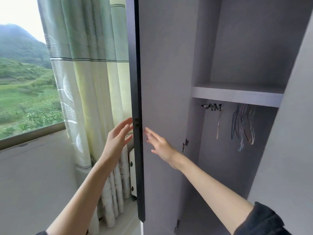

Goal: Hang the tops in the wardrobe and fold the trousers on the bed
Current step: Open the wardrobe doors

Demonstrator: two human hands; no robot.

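A grey wardrobe stands open, its left door [162, 82] swung out edge-on toward me with a dark front edge [138, 150]. My left hand [116, 139] is on the outer side of that edge, fingers straight and spread, holding nothing. My right hand [159, 145] lies with straight fingers against the door's inner face. Inside, under a shelf [237, 95], several thin coloured hangers [243, 126] dangle from a rail, with a small rack of hooks [212, 106] to their left. No tops, trousers or bed are in view.
A green patterned curtain [88, 82] hangs left of the door, beside a window [25, 73] onto green hills. A white object with dark dots [132, 172] stands behind the door edge. The wardrobe's right door [291, 133] fills the right side.
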